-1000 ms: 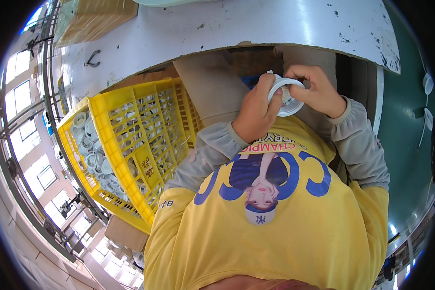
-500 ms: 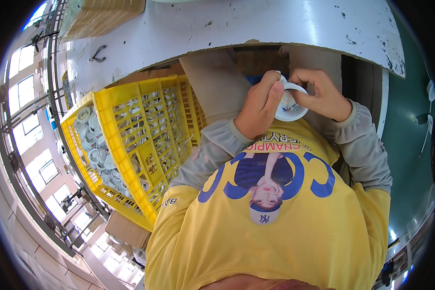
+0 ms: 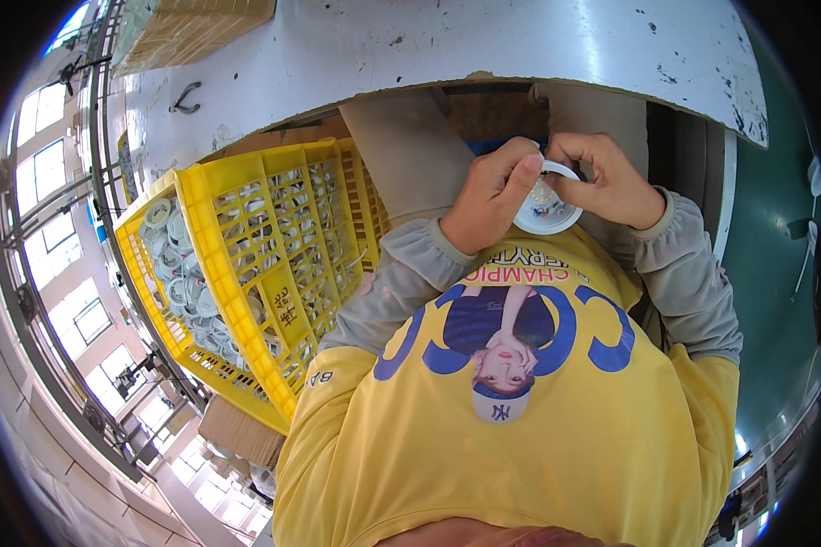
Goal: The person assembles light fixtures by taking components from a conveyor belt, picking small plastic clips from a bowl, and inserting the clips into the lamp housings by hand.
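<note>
Pliers (image 3: 181, 102) are laid near the left edge of the surface (image 3: 447, 46); a yellow crate (image 3: 234, 301) is set off its near edge. Beyond that edge, by the left hand (image 3: 489, 196), a white lamp housing (image 3: 547, 219) is grasped, pinched also by the right hand's (image 3: 611, 187) fingers.

Compared with a second ago, the left hand (image 3: 493, 196) has shifted its thumb from inside the white round cup (image 3: 553, 213) up to its rim, nearer the right hand (image 3: 607, 182). The cup sits tilted, showing more of its yellow-dotted inside. A pale object at the table (image 3: 483, 41) has slipped out of view above.
</note>
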Tool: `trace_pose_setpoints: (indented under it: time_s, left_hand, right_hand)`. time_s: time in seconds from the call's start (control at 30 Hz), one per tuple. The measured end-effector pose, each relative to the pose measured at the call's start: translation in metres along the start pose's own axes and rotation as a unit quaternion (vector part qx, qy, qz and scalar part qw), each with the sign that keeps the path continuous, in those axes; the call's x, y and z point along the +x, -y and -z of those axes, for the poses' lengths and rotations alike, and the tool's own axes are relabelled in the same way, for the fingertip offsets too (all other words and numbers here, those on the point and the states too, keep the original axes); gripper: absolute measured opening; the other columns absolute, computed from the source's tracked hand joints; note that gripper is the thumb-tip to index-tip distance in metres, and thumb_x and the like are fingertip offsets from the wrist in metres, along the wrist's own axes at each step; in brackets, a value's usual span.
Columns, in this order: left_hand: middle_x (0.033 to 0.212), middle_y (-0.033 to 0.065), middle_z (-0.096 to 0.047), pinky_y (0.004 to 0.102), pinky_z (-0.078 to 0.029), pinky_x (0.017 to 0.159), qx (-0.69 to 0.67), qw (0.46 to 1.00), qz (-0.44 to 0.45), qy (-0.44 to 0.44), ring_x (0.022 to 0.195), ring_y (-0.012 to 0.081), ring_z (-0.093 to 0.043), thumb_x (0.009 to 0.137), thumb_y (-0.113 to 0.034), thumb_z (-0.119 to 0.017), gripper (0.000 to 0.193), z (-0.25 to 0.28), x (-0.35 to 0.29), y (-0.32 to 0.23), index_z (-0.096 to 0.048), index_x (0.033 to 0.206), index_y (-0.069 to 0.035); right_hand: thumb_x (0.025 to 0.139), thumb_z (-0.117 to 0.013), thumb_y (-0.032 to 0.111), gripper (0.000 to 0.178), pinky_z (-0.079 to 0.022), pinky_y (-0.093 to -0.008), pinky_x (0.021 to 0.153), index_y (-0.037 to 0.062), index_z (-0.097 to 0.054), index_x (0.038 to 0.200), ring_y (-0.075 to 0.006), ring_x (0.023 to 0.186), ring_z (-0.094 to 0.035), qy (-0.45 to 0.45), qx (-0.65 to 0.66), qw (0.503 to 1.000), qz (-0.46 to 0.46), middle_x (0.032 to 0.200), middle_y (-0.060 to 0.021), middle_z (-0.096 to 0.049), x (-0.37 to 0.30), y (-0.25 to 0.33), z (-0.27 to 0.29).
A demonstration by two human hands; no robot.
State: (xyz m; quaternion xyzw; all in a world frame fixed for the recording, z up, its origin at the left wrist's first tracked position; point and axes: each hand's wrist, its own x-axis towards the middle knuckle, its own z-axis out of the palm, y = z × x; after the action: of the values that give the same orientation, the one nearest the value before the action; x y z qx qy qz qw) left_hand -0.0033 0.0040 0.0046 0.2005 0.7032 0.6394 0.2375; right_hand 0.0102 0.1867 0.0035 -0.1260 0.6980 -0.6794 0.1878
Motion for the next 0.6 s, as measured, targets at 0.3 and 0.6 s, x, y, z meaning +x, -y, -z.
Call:
trace_pose_setpoints:
  time_s: [0.3,0.6]
  left_hand:
    - [0.068,0.0044,-0.044,0.0251,-0.036,0.056,-0.036,0.998,0.019,-0.042,0.063,0.0094,-0.039,0.091,-0.022,-0.045,0.024,-0.0034,0.0013,-0.0010,-0.047,0.079,-0.001]
    - [0.069,0.0047,-0.044,0.0251,-0.036,0.056,-0.009,0.999,0.015,-0.050,0.063,0.0099,-0.039,0.090,-0.020,-0.046,0.023,-0.0069,0.0018,-0.0013,-0.047,0.079,-0.001]
  right_hand:
    - [0.078,-0.059,0.009,0.014,-0.033,-0.0202,0.053,0.0017,-0.048,0.072,-0.0036,0.060,-0.039,-0.006,0.048,0.999,-0.006,0.062,0.0027,-0.044,0.0007,-0.0004,-0.0026]
    - [0.077,-0.060,0.006,0.014,-0.032,-0.0210,0.051,0.0018,-0.049,0.071,-0.0031,0.060,-0.038,-0.042,0.044,0.998,-0.009,0.062,0.0027,-0.043,-0.0003,-0.0019,-0.0068]
